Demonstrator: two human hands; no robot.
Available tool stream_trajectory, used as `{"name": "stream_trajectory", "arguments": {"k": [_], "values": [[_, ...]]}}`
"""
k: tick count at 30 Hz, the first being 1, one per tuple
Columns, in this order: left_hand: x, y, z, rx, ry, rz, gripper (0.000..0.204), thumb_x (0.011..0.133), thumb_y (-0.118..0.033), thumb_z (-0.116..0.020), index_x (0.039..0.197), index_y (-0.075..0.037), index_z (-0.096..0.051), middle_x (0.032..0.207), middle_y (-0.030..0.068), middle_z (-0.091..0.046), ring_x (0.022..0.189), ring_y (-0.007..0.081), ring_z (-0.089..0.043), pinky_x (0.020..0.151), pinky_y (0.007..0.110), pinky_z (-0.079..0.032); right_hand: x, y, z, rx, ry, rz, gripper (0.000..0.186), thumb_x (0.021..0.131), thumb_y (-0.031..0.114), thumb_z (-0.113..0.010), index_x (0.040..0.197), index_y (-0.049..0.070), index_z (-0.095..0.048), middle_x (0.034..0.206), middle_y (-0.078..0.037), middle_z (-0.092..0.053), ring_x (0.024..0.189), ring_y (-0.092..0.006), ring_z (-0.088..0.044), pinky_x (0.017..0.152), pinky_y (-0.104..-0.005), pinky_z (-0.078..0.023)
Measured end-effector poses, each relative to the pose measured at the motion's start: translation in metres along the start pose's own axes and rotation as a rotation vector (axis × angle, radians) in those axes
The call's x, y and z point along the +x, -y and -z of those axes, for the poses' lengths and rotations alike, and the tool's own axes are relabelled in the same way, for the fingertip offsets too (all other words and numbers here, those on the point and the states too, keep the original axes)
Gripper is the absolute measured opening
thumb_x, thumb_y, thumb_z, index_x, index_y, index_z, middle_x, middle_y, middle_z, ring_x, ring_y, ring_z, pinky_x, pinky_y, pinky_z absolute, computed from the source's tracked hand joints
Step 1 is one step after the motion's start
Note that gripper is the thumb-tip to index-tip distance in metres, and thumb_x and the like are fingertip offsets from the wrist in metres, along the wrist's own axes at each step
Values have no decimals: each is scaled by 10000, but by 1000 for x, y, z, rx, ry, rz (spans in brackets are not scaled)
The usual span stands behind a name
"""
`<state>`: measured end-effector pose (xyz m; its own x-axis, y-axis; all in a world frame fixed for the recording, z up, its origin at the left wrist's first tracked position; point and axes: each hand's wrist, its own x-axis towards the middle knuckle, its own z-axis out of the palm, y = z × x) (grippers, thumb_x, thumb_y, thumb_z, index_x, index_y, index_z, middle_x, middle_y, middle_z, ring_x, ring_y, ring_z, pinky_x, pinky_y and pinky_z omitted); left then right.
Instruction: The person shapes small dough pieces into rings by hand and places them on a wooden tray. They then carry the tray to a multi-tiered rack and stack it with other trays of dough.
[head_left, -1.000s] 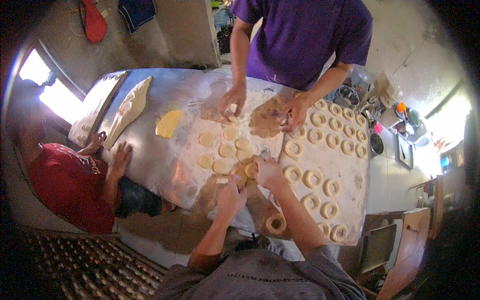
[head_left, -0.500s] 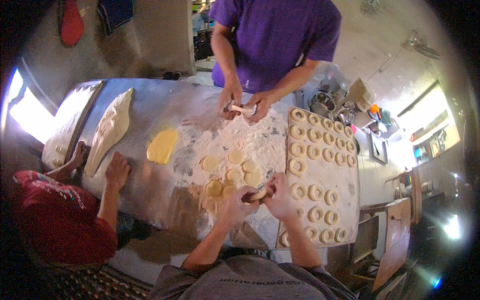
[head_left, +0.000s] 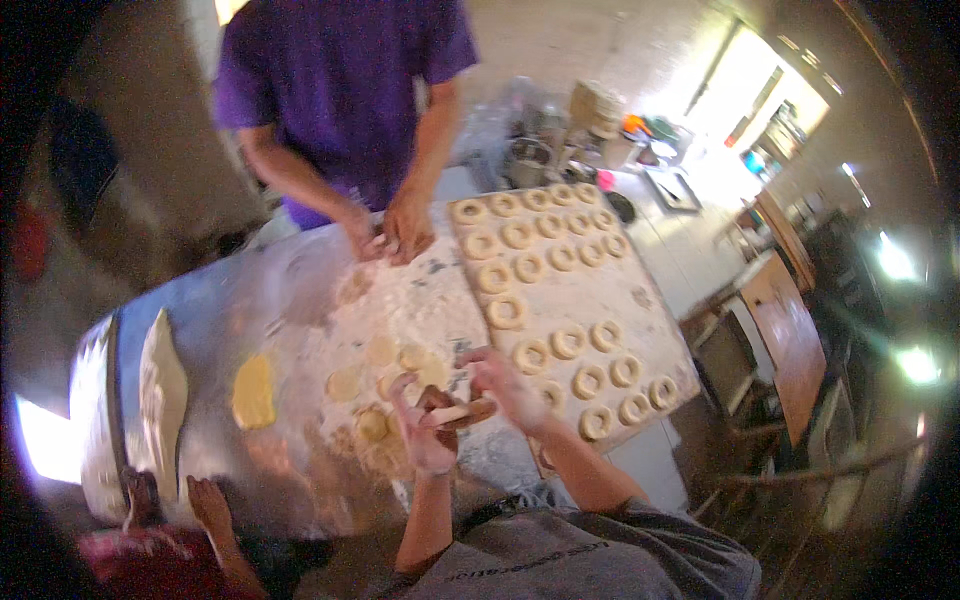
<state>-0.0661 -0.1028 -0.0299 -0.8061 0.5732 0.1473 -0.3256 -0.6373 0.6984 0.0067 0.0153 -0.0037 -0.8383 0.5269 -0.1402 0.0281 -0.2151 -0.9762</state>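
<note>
Between my two hands, above the near side of the floured table, is a pale dough ring (head_left: 447, 414), seen nearly edge-on and slightly blurred. The fingers of my left hand (head_left: 428, 445) curl round its left end. My right hand (head_left: 512, 395) grips the other end, close to the board's edge. Several flat dough rounds (head_left: 343, 384) lie in the flour just beyond my left hand. To the right, dough rings in rows cover much of a floured board (head_left: 640, 290); my right forearm hides a few.
Across the table a person in purple (head_left: 350, 90) works a small piece of dough with both hands. At the lower left, a person in red rests hands (head_left: 207, 503) beside a long dough slab (head_left: 160, 395). A yellow flattened piece (head_left: 254, 392) lies mid-table. Pots (head_left: 530, 160) stand behind the board.
The view has swung to the right, so the table and both people appear shifted left. My hands have opened out a little around the dough ring, still holding it.
</note>
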Motion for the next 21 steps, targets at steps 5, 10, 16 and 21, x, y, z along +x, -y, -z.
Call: {"name": "stream_trajectory", "arguments": {"k": [5,10,16,21], "values": [[-5,38,-26,553,3,-6,560,995,-523,-365,1197,-3,-417,867,101,-530,723,187,-589,638,293,-476,-4,-1,30,534,339,-105,522,1009,477,-384,1366,97,-369,930,-51,-609,921,-186,-568,842,-328,-434],[-9,64,-97,645,29,20,350,1032,-356,-374,1063,-34,-506,930,49,-482,768,139,-485,669,280,-458,-32,-2,86,-37,21,422,496,1017,495,-329,1303,93,-386,693,-46,-586,712,-140,-587,716,-263,-475],[-30,128,-167,934,294,-123,356,1036,-332,-346,992,-40,-543,790,87,-545,701,189,-532,679,343,-461,-82,26,172,459,-131,86,353,994,419,-410,1208,139,-424,636,-11,-518,578,-124,-537,491,-256,-425],[-49,175,-237,1028,434,63,372,1036,-316,-325,1050,-37,-571,886,165,-630,760,274,-617,694,375,-472,-117,4,247,270,-263,187,571,953,601,-371,1287,138,-376,601,-16,-481,503,-118,-474,463,-259,-365]]}}
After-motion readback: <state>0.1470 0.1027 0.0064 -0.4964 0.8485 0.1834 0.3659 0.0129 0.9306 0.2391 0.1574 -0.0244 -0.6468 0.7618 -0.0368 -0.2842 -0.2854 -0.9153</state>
